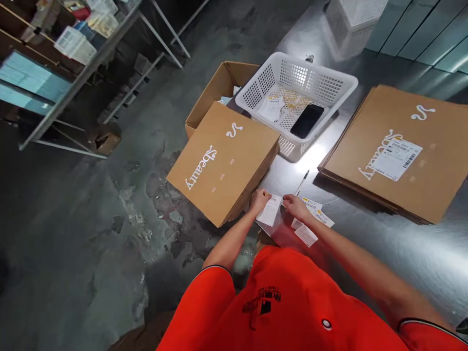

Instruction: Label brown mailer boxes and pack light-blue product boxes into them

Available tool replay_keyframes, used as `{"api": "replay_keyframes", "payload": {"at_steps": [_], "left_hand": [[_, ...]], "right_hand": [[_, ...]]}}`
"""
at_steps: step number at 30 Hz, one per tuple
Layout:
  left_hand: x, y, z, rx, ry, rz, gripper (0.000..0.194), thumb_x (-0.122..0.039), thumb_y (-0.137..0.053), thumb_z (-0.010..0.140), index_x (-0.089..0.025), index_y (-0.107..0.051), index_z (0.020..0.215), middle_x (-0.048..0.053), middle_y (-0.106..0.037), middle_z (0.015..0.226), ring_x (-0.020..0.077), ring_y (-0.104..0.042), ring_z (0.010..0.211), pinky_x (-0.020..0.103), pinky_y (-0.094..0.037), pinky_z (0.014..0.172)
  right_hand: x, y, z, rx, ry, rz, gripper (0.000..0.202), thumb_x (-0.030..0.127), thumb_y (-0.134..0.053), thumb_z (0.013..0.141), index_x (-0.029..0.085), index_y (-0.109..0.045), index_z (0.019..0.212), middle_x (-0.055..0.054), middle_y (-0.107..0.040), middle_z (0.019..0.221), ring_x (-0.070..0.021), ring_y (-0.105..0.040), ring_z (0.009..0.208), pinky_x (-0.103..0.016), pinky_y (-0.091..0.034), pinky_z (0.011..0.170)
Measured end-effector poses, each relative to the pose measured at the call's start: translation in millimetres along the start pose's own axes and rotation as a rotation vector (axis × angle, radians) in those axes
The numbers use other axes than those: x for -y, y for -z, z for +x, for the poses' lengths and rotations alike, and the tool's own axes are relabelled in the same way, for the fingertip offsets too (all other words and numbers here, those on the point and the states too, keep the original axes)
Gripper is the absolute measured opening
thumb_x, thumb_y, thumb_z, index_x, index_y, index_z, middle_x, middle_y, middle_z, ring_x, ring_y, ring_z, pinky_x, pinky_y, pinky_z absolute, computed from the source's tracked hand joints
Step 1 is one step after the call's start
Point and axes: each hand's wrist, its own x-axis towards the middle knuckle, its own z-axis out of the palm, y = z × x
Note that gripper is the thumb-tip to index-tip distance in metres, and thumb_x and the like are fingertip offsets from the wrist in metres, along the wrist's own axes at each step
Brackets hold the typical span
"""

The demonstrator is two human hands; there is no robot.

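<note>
A white printed label [269, 210] lies at the near edge of the metal table, between my two hands. My left hand [260, 200] pinches its upper left corner. My right hand [294, 205] is closed at the label's right side, its fingertips together; whether they grip the paper is hard to make out. Several more labels [306, 236] lie under and beside my right wrist. Just beyond the right hand rests a pen [302, 183]. A stack of flat brown cardboard boxes [223, 163] with white "beauty" lettering sits directly left of my left hand.
A white plastic basket [343, 83] holding a black phone [307, 121] and papers stands farther back. On the right is another cardboard stack [435, 146] with a shipping label on top. An open carton [208, 97] stands behind the left stack. Wet-looking floor [146, 195] extends left.
</note>
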Motion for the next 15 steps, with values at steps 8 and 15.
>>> {"api": "replay_keyframes", "payload": {"at_steps": [8,15], "left_hand": [[-7.6,21.0,-13.4,0.123,-0.139,-0.022,0.014,-0.023,-0.067,0.077,-0.016,-0.062,0.066,-0.003,-0.056,0.068,0.0120,-0.050,0.067,0.025,-0.037,0.062],[-36.1,30.3,-28.9,0.121,-0.224,0.074,0.015,-0.023,-0.067,0.080,-0.018,-0.064,0.067,-0.001,-0.060,0.077,0.0134,-0.053,0.074,0.025,-0.039,0.068]], "right_hand": [[11.9,41.1,-18.6,0.133,0.173,-0.312,0.023,0.021,-0.063,0.083,0.017,-0.067,0.105,-0.007,-0.072,0.096,-0.0171,-0.064,0.085,-0.025,-0.045,0.077],[31.6,56.0,-32.7,0.204,0.269,-0.544,0.018,0.021,-0.052,0.089,0.017,-0.068,0.093,-0.006,-0.071,0.085,-0.0159,-0.060,0.075,-0.024,-0.038,0.067]]}}
